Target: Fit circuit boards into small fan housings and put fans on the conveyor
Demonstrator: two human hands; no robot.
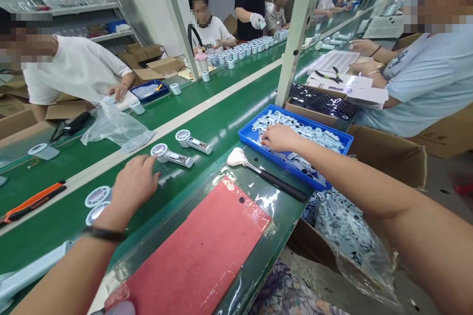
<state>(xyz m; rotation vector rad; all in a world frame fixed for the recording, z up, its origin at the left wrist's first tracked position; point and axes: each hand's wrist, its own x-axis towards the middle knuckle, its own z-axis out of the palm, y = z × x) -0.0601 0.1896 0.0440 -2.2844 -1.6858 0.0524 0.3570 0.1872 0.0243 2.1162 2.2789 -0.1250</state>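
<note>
My left hand (135, 182) is over the green belt. Its thumb stands apart from its bent fingers, and the fingertips reach the rim of a light-blue device (172, 155) with a round ring head and an uncovered handle showing electronics. A second such device (194, 141) lies just beyond it. Two round ring heads (98, 197) are partly hidden near my left wrist. Inside a blue tray (242, 134), my right hand (279, 138) has its fingers curled down among small light-blue plastic pieces (321, 138). Whatever is between those fingertips is hidden.
A mallet with a white-wrapped head (236, 157) lies by a red mat (207, 246). Below the tray, a carton holds a bag of similar pieces (343, 226). An upright post (295, 34) rises beyond the tray. Co-workers sit along the belt; one person (436, 74) is at right.
</note>
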